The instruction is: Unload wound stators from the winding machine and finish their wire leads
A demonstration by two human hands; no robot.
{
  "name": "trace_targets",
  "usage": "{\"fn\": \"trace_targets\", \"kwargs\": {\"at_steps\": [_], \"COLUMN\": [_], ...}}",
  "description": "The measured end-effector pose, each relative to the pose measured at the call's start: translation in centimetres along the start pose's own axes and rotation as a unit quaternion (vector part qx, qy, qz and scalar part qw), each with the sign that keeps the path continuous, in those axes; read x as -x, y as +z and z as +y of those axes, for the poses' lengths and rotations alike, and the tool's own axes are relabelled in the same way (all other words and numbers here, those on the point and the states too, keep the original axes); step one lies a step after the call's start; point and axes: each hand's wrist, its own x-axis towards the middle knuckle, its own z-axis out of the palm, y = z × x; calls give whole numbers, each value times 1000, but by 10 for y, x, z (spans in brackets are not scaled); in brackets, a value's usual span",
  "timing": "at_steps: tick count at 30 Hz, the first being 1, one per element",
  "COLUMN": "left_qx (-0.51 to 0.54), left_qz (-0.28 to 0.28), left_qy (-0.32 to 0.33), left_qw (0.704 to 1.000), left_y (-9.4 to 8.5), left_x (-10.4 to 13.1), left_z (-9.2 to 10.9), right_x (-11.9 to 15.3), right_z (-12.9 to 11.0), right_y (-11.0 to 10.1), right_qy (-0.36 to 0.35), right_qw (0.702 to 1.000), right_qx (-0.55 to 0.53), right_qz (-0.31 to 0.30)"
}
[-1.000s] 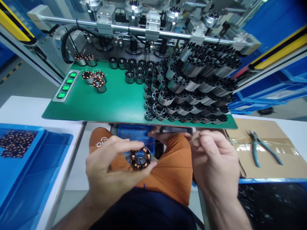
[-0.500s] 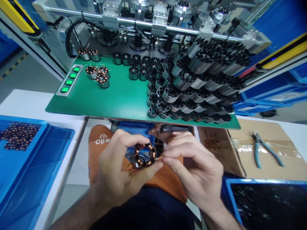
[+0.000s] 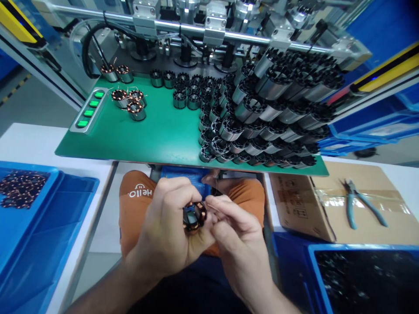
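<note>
I see one wound core [image 3: 202,213] held short of the green bench's [image 3: 150,135] near edge, open end facing me. The left hand [image 3: 166,222] is clamped around it; the right hand's [image 3: 244,237] fingertips crowd its side, gripping what I cannot tell. Five copper-topped cores [image 3: 136,112] stand toward the bench's far left; uncountable bare cores [image 3: 273,113] fill its right. One pair of pliers [image 3: 352,196] lies beyond its right end.

- The camera sits up on the head.
- It looks forward and down.
- The left hand [image 3: 166,222] and right hand [image 3: 242,237] are near, the machine [image 3: 146,25] far.
</note>
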Motion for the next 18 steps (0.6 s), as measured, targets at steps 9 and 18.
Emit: {"fn": "trace_targets", "kwargs": {"at_steps": [9,18], "left_qx": [7,-4], "left_qz": [-122,-137], "left_qy": [-103,-109], "left_qw": [987,985], "left_y": [5,5], "left_x": [12,15], "left_z": [-13,-11], "right_x": [-2,-3], "right_z": [11,8], "right_y": [3,-2], "right_qy": [82,72], "right_qw": [996,997], "right_qx": [-9,-1], "right_qz": [33,29]}}
